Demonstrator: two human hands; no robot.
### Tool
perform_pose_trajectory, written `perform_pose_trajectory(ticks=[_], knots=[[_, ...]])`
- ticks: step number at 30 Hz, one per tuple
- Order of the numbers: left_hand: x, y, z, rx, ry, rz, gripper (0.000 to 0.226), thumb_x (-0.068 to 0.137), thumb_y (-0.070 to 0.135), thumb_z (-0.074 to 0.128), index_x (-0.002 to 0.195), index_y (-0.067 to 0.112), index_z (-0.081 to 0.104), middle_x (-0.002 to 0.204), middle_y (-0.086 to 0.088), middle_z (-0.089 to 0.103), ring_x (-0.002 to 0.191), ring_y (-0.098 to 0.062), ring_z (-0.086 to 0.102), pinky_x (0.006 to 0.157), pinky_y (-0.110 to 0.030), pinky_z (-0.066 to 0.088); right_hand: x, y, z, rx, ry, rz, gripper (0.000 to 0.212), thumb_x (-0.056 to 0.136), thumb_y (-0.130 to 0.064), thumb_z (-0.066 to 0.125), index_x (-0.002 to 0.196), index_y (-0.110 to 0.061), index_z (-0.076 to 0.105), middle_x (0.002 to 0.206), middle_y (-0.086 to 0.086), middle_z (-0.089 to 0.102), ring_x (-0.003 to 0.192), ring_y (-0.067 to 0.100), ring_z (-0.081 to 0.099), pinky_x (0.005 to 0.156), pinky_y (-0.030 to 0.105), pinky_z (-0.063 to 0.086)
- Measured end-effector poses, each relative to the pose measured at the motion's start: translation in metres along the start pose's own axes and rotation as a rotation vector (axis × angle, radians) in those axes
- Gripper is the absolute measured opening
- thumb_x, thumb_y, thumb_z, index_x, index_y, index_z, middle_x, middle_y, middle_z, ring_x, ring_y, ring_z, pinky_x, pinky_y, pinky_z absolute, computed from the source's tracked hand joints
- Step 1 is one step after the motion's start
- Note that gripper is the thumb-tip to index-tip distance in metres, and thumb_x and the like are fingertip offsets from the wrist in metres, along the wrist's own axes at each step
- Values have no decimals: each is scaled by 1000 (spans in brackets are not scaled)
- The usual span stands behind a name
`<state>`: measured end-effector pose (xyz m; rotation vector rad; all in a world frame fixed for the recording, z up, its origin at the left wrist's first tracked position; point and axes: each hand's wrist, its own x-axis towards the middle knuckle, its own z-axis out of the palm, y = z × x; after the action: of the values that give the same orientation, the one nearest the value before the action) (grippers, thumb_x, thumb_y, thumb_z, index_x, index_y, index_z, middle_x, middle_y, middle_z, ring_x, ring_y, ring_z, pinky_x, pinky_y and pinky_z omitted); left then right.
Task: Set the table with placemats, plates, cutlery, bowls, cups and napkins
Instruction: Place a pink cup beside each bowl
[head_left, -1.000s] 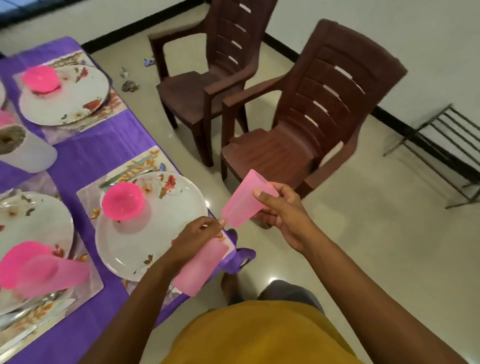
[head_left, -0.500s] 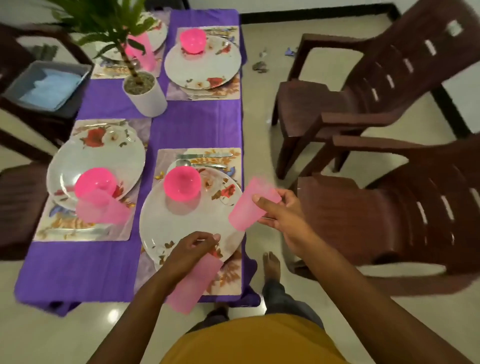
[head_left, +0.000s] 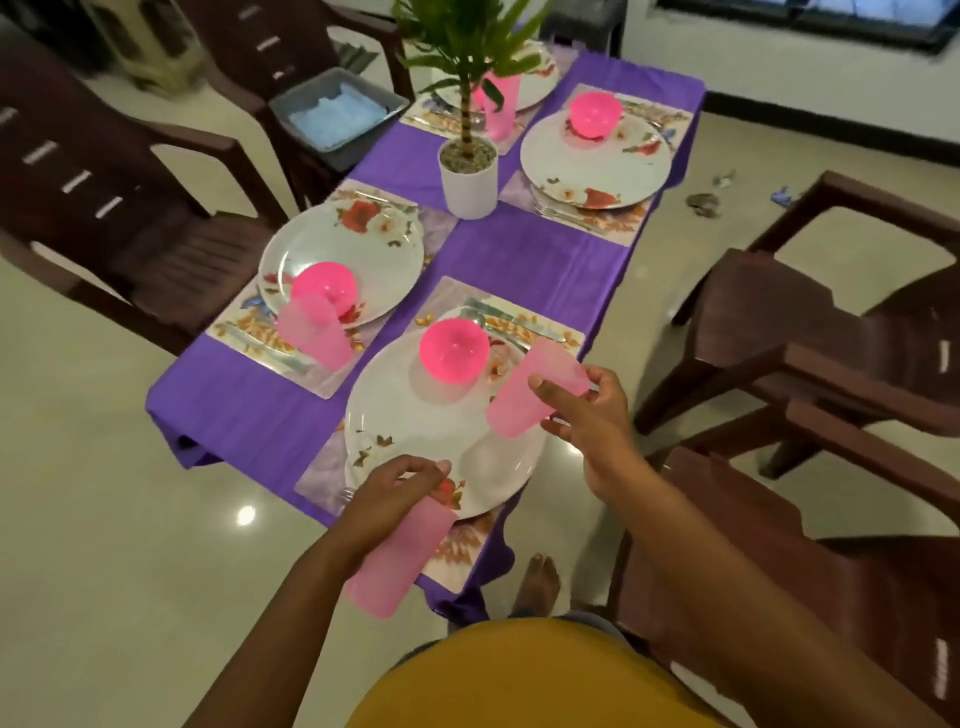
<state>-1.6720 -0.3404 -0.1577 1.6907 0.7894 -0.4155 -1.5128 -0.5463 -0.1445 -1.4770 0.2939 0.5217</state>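
My right hand (head_left: 589, 415) grips a pink plastic cup (head_left: 535, 387), tilted, above the right side of the nearest flowered plate (head_left: 415, 441). My left hand (head_left: 389, 496) holds a second pink cup (head_left: 397, 558) at the table's near edge, its base pointing toward me. The nearest plate carries a pink bowl (head_left: 453, 351) and lies on a floral placemat (head_left: 519, 325) with cutlery at its far edge. Another pink cup (head_left: 314, 330) stands on the left setting beside its plate (head_left: 343, 262) and bowl (head_left: 324, 286).
A purple cloth (head_left: 519, 260) covers the table. A potted plant (head_left: 467, 176) stands mid-table, with two more settings behind it, one with a pink cup (head_left: 500, 109). A grey tub of blue napkins (head_left: 337, 114) sits on a chair. Brown plastic chairs (head_left: 810, 332) flank both sides.
My view has swung from the chairs to along the table. My right hand has carried its cup over the nearest plate; my left hand keeps its cup at the near edge.
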Motion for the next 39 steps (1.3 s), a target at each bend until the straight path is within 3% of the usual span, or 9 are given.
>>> perform_pose_trajectory(ticks=[5, 7, 10, 15, 19, 23, 33, 35, 39], knots=[[-7, -3, -14, -9, 53, 26, 63, 62, 85, 64, 103, 40, 75, 109, 13, 75, 109, -10, 67, 93, -34, 50, -5, -7, 19, -11, -7, -84, 75, 78, -25, 90, 137, -27, 45, 130, 1, 58, 117, 24, 63, 89, 45, 63], [-9, -3, -18, -23, 78, 31, 63, 68, 83, 65, 112, 38, 72, 115, 19, 69, 111, -7, 62, 92, -33, 46, -9, -12, 25, -55, -31, -155, 77, 77, -26, 91, 139, -26, 45, 127, -1, 58, 112, 24, 65, 86, 48, 63], [-4, -8, -24, 4, 116, -24, 54, 82, 75, 68, 118, 35, 67, 119, 19, 62, 114, -10, 58, 93, -34, 43, -10, -15, 35, -160, -69, -270, 78, 78, -27, 90, 141, -26, 44, 130, 1, 57, 113, 24, 65, 75, 37, 65], [2, -11, -27, 48, 80, -87, 86, 58, 88, 61, 124, 34, 63, 132, 12, 60, 120, -14, 55, 102, -39, 47, -2, -22, 52, -253, -93, -338, 79, 76, -31, 92, 139, -32, 46, 132, -2, 57, 118, 21, 63, 70, 47, 66], [16, 4, -18, 68, 42, -100, 86, 77, 81, 66, 147, 34, 49, 143, 14, 45, 126, -12, 44, 100, -34, 39, 31, -44, 65, -357, -113, -417, 79, 77, -30, 91, 141, -27, 45, 135, -4, 53, 119, 20, 59, 81, 30, 59], [36, 19, -3, 64, 85, -138, 88, 75, 81, 70, 147, 36, 48, 155, 9, 45, 134, -17, 47, 103, -36, 44, 89, -66, 80, -451, -189, -482, 84, 75, -32, 92, 143, -29, 44, 138, -5, 53, 122, 20, 58, 87, 25, 53], [82, 56, 40, 246, 262, -461, 99, 81, 82, 61, 160, 27, 36, 173, -10, 12, 159, -32, 17, 125, -50, 28, 201, -91, 117, -729, -628, -491, 94, 64, -45, 92, 144, -32, 45, 132, -11, 56, 117, 16, 58, 96, 42, 58], [82, 63, 47, 232, 300, -488, 95, 85, 79, 61, 160, 27, 35, 173, -10, 11, 158, -32, 19, 123, -49, 28, 210, -87, 122, -744, -700, -473, 98, 56, -58, 85, 142, -33, 47, 127, -14, 58, 115, 16, 60, 94, 44, 58], [83, 70, 56, 104, 379, -526, 89, 86, 74, 65, 157, 28, 37, 167, -9, 22, 152, -33, 31, 119, -49, 34, 227, -76, 128, -794, -810, -506, 90, 66, -43, 91, 143, -34, 44, 123, -19, 57, 115, 15, 60, 94, 48, 57]])
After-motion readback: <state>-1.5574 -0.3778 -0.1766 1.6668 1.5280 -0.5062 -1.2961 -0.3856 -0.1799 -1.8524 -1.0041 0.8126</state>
